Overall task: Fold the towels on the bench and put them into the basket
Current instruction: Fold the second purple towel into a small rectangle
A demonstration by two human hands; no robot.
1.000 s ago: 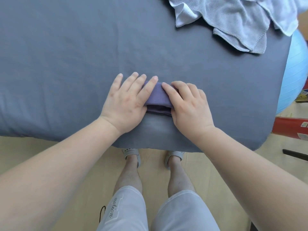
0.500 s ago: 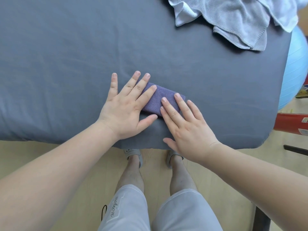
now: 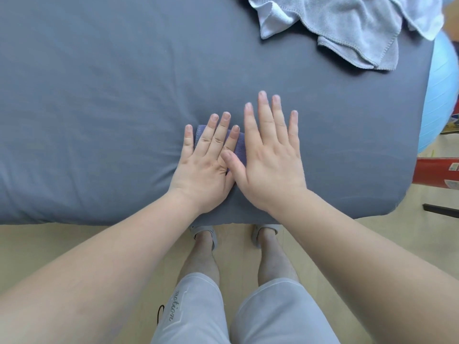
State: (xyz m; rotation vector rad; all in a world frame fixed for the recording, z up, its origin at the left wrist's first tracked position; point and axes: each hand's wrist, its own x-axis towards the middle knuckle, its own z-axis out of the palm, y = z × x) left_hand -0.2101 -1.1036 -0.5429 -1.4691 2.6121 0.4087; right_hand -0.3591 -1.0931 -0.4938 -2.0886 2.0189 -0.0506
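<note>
A small folded purple towel (image 3: 240, 148) lies near the front edge of the grey-covered bench (image 3: 99, 95), mostly hidden under my hands. My left hand (image 3: 206, 165) rests flat on it with fingers spread. My right hand (image 3: 270, 155) lies flat and open beside it, its thumb over the left hand and its fingers stretched over the bench to the right of the towel. A heap of unfolded pale grey and white towels (image 3: 347, 26) sits at the far right corner. No basket is in view.
A light blue exercise ball (image 3: 442, 95) stands past the bench's right end, with a red box (image 3: 437, 175) below it. My legs and sandals (image 3: 203, 234) stand on the pale wooden floor by the bench's front edge.
The hands first pinched the towel's fold, then flattened on it. Now the right hand has slid up and to the right, and the left hand covers most of the towel.
</note>
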